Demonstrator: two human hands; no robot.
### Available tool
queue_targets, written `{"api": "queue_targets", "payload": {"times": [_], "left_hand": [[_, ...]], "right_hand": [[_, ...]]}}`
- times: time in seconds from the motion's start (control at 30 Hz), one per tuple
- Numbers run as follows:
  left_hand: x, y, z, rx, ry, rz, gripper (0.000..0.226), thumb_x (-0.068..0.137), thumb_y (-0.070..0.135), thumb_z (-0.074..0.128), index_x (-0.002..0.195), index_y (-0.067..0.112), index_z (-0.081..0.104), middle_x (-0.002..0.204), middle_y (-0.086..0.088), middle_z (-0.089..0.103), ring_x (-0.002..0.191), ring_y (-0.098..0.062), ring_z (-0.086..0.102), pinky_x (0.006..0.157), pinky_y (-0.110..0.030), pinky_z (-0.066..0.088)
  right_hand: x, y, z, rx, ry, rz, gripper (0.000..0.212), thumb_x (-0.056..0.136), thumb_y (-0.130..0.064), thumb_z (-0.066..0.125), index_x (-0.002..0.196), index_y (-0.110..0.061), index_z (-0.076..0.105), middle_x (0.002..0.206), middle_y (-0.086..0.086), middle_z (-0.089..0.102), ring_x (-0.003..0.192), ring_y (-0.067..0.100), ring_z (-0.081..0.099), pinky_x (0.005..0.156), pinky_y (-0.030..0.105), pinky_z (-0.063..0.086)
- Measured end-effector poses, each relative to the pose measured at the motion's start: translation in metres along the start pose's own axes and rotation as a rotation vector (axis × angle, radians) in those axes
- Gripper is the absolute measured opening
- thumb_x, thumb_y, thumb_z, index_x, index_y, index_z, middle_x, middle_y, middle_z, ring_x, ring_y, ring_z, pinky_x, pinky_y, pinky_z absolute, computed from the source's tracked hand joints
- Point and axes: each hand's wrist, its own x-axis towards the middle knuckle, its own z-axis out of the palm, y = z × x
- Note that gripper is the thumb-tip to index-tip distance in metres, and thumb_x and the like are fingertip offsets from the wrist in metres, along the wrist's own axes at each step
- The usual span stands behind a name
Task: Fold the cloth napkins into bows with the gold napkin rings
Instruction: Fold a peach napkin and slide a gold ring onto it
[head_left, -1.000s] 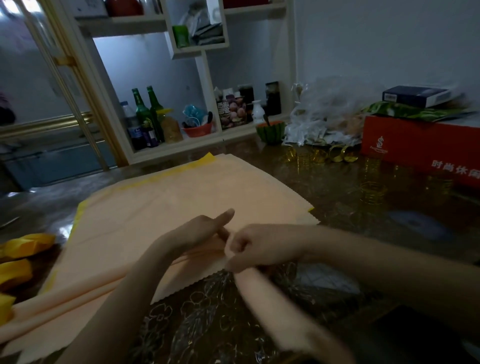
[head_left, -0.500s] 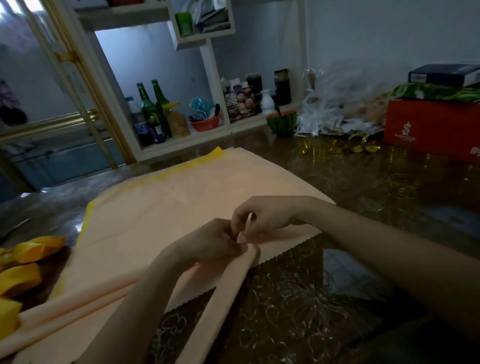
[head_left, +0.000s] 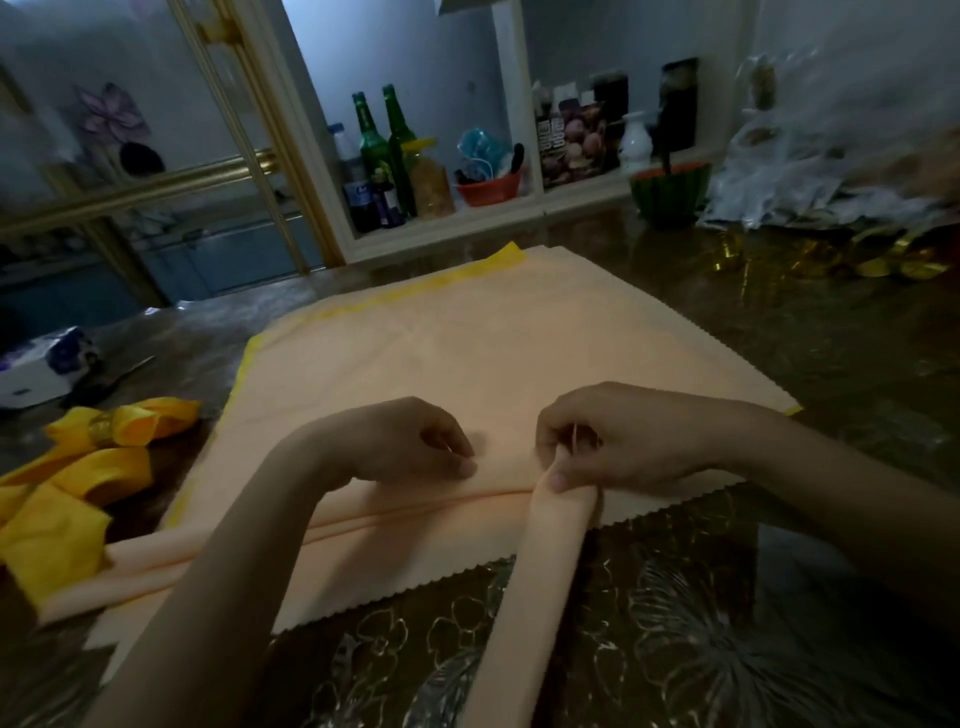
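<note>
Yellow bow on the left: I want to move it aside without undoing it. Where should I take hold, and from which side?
Probably at the gold ring that cinches the middle of the yellow bow, pinched from above. The loops flare loosely to either side of it, so lifting by a loop would likely pull the fold apart.

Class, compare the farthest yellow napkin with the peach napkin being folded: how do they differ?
The yellow napkin is a bow cinched by a gold ring; the peach napkin is a long folded strip, no ring. The yellow napkin lies untouched; the right hand pinches the peach napkin. Both are cloth.
</note>
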Motion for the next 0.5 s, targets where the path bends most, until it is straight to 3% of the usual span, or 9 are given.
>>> {"api": "queue_targets", "payload": {"times": [0.1,0.27,0.4,0.5], "left_hand": [[0.004,-0.010,-0.004,0.067,0.085,-0.062,0.024,0.092,0.035,0.054,0.112,0.023,0.062,0.103,0.009,0.056,0.096,-0.010,0.052,0.081,-0.023,0.038],[0.018,-0.024,0.003,0.075,0.316,-0.107,0.022,0.090,0.033,0.057,0.104,0.018,0.067,0.098,0.003,0.061,0.088,-0.011,0.054,0.073,-0.021,0.039],[0.015,-0.022,0.003,0.184,0.269,-0.076,0.025,0.090,0.035,0.058,0.104,0.016,0.066,0.097,0.002,0.061,0.089,-0.013,0.055,0.079,-0.023,0.042],[0.016,-0.017,0.004,0.260,0.222,-0.149,0.030,0.089,0.040,0.057,0.105,0.015,0.064,0.096,0.001,0.059,0.087,-0.013,0.053,0.078,-0.024,0.043]], "right_hand": [[-0.001,0.013,-0.007,-0.084,0.139,0.058,0.021,0.089,-0.026,0.061,0.079,-0.037,0.045,0.086,-0.016,0.046,0.078,0.002,0.043,0.066,0.016,0.034],[-0.001,0.034,-0.011,-0.022,0.242,0.119,0.021,0.087,-0.024,0.063,0.078,-0.036,0.049,0.088,-0.016,0.047,0.078,0.002,0.044,0.066,0.019,0.035],[0.001,0.035,-0.004,0.040,0.289,0.123,0.012,0.085,-0.023,0.066,0.085,-0.030,0.056,0.093,-0.014,0.047,0.081,0.002,0.044,0.069,0.017,0.037],[-0.001,0.035,0.000,0.135,0.269,0.131,0.013,0.079,-0.029,0.070,0.085,-0.031,0.059,0.097,-0.017,0.043,0.084,0.002,0.043,0.069,0.020,0.037]]}}
